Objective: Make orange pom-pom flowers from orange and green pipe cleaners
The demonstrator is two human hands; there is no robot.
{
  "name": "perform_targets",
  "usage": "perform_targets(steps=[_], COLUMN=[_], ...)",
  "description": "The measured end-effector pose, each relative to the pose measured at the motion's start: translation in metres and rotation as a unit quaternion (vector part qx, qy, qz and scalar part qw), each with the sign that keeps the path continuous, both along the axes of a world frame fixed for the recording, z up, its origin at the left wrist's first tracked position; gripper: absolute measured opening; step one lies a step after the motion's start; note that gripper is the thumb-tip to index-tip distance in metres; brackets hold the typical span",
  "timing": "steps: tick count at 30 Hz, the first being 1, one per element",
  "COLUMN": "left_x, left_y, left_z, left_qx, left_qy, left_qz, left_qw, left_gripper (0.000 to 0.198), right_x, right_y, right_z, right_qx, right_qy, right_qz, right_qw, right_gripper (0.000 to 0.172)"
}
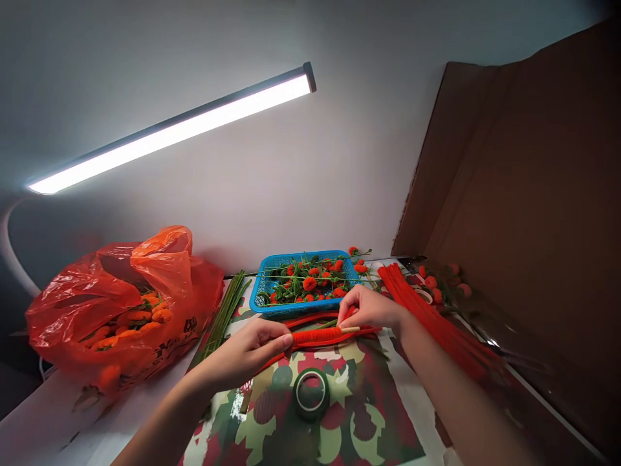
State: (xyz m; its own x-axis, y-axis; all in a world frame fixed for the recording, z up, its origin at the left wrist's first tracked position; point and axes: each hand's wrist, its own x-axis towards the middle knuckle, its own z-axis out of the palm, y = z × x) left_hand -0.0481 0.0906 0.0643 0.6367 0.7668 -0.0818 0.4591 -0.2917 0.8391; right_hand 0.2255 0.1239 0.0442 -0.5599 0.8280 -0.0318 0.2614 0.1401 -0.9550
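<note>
Left hand [262, 344], right hand [371, 308]: both grips closed

One red bag [72, 298] stands at left, one blue basket [286, 308] behind. One green tape roll [310, 415] lies in front. One red-wrapped stick [317, 335] is between the hands, grasped by both.

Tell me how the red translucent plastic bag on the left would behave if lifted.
The bag will probably be floppy, as its thin film is crumpled. It may feel slippery, given its glossy highlights. Some fuzzy orange pieces might spill, since they show at an opening.
</note>
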Motion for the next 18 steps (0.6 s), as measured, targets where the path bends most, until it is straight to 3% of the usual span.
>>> perform_targets(steps=[4,7,12,16,18], left_x=[0.007,0.011,0.015,0.024,0.028], left_y=[-0.005,-0.006,-0.005,-0.007,-0.009], left_z=[0.001,-0.001,-0.005,-0.010,-0.013], left_qx=[0.033,0.074,0.121,0.105,0.074], left_qy=[0.043,0.065,0.044,-0.063,-0.129], left_qz=[0.036,0.071,0.154,0.212,0.235], left_qw=[0.998,0.993,0.980,0.970,0.961], left_gripper=[0.040,0.040,0.040,0.039,0.040], right_x=[-0.006,-0.015,-0.035,-0.048,-0.053], right_y=[-0.003,-0.006,-0.016,-0.023,-0.025], right_z=[0.001,0.002,0.007,0.002,-0.001], right_qx=[0.052,0.141,0.318,0.451,0.482], right_qy=[-0.084,-0.142,-0.158,-0.093,-0.039], right_qz=[-0.046,-0.133,-0.303,-0.361,-0.375], right_qw=[0.994,0.971,0.885,0.811,0.791], right_gripper=[0.010,0.005,0.008,0.013,0.016])
